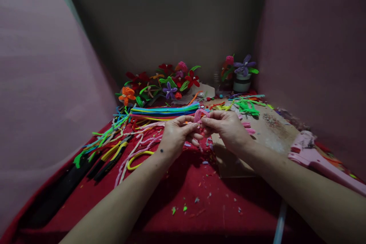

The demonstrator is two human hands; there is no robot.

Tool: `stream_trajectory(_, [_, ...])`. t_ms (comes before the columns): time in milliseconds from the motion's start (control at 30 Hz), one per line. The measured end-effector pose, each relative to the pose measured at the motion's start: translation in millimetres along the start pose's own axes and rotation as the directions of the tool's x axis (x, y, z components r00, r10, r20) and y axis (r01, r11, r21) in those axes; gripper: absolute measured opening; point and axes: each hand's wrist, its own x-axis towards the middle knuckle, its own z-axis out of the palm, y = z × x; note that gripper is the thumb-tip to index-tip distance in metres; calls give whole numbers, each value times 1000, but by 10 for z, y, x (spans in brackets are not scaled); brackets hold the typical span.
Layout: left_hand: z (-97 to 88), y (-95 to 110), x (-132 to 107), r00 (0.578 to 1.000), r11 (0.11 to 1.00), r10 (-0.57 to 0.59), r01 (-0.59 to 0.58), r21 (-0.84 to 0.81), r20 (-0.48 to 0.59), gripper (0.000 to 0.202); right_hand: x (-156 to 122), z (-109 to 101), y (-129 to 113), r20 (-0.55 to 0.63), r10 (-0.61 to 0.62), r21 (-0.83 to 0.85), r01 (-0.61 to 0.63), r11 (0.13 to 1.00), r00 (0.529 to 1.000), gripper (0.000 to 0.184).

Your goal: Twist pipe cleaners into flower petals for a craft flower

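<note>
- Worktop [183,202] covered in red cloth: carries everything and is littered with small clippings.
- Flat brown cardboard sheet [276,133]: lies on the worktop's right half, beneath the right wrist.
- Bundle of straight multicoloured chenille stems [164,110]: long axis runs left to right, just beyond the hands.
- Left hand [177,135] and right hand [225,127]: meet fingertip to fingertip at centre, raised above the cloth. Each pinches thumb against forefinger on the same piece.
- Folded pink chenille stem [199,115]: held between both hands, equally near each. Its loop projects up and away from the fingertips, and its lower ends are hidden behind the fingers.
</note>
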Motion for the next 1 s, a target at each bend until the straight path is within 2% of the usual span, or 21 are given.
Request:
stream_trajectory(133, [-32, -37, 20, 999, 998, 2, 1, -56, 54, 26, 20, -22, 34, 10, 43, 133, -44, 990, 999, 17])
stream_trajectory(333, [-14, -55, 10, 999, 1000, 7, -7, -7, 44, 22, -2, -5, 15, 31, 37, -8, -37, 999, 999, 18])
stream_trajectory(467, [35, -38, -19, 998, 998, -3, -1, 67, 65, 18, 22, -19, 11, 68, 10, 97, -17, 995, 998, 20])
stream_trajectory(567, [42, -23, -28, 991, 993, -62, 49, 106, 121, 16, 52, -48, 22, 76, 24, 134, -34, 990, 997, 23])
stream_trajectory(733, [-51, 34, 2, 970, 986, -107, 77, 146, 217, 21, 74, -83, 3, -9, 39, 171, -37, 985, 999, 23])
stream_trajectory(900, [-165, 96, 42, 948, 966, -156, 88, 244, 278, 24, 61, -85, -32, -21, 23, 186, -19, 982, 1000, 22])
stream_trajectory(1000, [-204, 128, 61, 947, 949, -146, 53, 310, 286, 23, 58, -84, -31, -19, 16, 165, -13, 986, 1000, 21])
